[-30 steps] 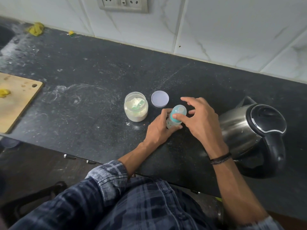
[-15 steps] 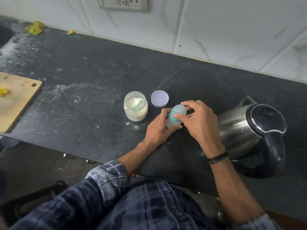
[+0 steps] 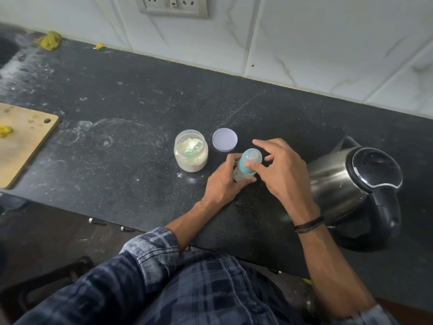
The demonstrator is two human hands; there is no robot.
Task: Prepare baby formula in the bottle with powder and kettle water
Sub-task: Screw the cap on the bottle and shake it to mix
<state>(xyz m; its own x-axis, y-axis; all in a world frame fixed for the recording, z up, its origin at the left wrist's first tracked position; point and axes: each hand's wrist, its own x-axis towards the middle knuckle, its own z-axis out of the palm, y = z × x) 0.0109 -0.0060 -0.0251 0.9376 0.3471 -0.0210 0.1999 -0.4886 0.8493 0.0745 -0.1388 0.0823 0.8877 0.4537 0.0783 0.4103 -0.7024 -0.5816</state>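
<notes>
Twisting the teal screw cap (image 3: 252, 156), just left of the steel kettle (image 3: 339, 184).
My left hand (image 3: 222, 184) grips the clear baby bottle (image 3: 239, 175); right hand (image 3: 283, 170) loose, thumb touching the cap. I'd pinch it squarely first.

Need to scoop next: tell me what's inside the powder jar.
The open jar holds white powder with a green scoop on top; powder hides part of the scoop.
</notes>
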